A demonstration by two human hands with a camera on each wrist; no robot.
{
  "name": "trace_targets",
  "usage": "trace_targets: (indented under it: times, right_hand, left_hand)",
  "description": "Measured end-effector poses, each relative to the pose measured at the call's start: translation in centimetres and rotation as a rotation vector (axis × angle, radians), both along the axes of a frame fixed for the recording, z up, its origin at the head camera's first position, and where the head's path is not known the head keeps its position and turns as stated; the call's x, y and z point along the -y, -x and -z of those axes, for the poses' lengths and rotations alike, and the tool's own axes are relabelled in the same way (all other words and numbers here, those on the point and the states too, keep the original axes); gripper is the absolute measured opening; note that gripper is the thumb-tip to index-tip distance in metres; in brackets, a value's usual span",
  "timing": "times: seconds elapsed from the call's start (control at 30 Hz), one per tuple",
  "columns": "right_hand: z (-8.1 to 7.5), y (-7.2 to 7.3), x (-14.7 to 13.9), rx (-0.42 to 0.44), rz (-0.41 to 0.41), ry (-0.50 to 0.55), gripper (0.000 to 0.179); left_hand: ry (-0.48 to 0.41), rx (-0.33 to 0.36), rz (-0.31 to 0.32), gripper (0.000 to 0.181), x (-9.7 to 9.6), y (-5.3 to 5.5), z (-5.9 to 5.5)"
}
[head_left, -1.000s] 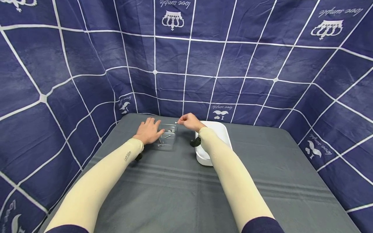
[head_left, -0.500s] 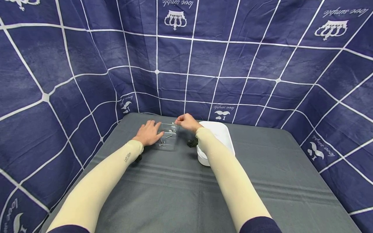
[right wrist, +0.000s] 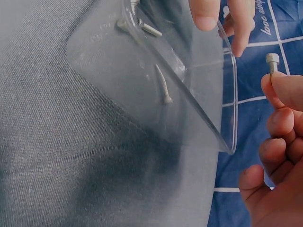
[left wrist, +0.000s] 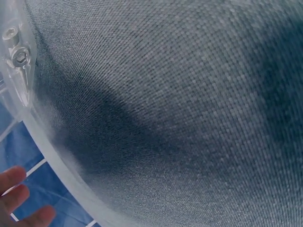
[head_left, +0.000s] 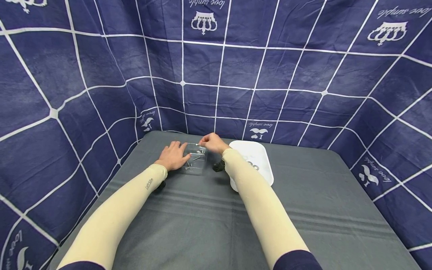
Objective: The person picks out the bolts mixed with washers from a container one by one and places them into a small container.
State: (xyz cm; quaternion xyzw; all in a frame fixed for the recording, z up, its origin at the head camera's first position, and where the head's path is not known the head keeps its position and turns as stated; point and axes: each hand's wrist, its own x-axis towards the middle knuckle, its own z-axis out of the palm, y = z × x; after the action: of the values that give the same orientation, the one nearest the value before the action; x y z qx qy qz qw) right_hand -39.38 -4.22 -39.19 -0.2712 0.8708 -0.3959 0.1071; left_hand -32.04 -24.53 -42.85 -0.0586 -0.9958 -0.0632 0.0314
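Note:
My right hand (head_left: 213, 143) pinches a silvery socket-head screw (right wrist: 272, 60) between thumb and forefinger, its head pointing up in the right wrist view. That hand is over the far right corner of a clear plastic box (head_left: 195, 171) with a divider across it. Several more screws (head_left: 197, 158) lie in the box, in the compartments on both sides of the divider. My left hand (head_left: 172, 155) lies spread at the box's left side, fingers and thumb at its rim; whether it presses cannot be told. In the left wrist view, fingers (left wrist: 19, 198) show at the corner.
A white tray (head_left: 268, 168) stands right of the box, partly under my right forearm, with several grey washers (head_left: 255, 167) in it. Both stand on a grey cloth-covered table (head_left: 202, 225). A blue gridded curtain (head_left: 236, 67) rises behind and at both sides.
My right hand has moved left with the screw, from beside the box to over its far right corner. Washers in the white tray have come into sight. The left hand stays at the box.

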Motion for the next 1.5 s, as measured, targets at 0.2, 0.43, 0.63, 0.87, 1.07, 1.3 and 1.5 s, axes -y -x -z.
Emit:
trace_targets:
  times: [0.2, 0.43, 0.63, 0.87, 1.07, 1.3, 1.5]
  right_hand:
    - [0.7, 0.3, 0.5, 0.007, -0.018, -0.003, 0.025]
    - [1.0, 0.1, 0.6, -0.029, -0.031, -0.028, 0.027]
    - [0.9, 0.0, 0.5, -0.051, -0.023, -0.041, 0.026]
    - [1.0, 0.1, 0.2, -0.055, -0.021, -0.075, 0.027]
    - [1.0, 0.0, 0.1, -0.056, -0.022, -0.091, 0.026]
    - [1.1, -0.2, 0.1, -0.034, -0.012, -0.094, 0.024]
    - [1.3, -0.2, 0.1, -0.042, 0.005, -0.092, 0.018]
  left_hand:
    - [-0.008, 0.02, -0.016, 0.069, -0.1, -0.1, 0.1]
    - [-0.007, 0.045, -0.025, 0.07, -0.2, -0.1, 0.1]
    - [-0.002, 0.046, -0.022, 0.071, -0.4, -0.1, 0.0]
    - [0.001, 0.055, -0.014, 0.072, -0.8, -0.5, -0.2]
    - [-0.002, 0.052, -0.025, 0.072, -0.9, -0.6, 0.0]
    - [-0.007, 0.055, -0.025, 0.071, -0.8, -0.7, 0.0]
    - [-0.004, 0.055, -0.017, 0.07, -0.8, -0.7, -0.1]
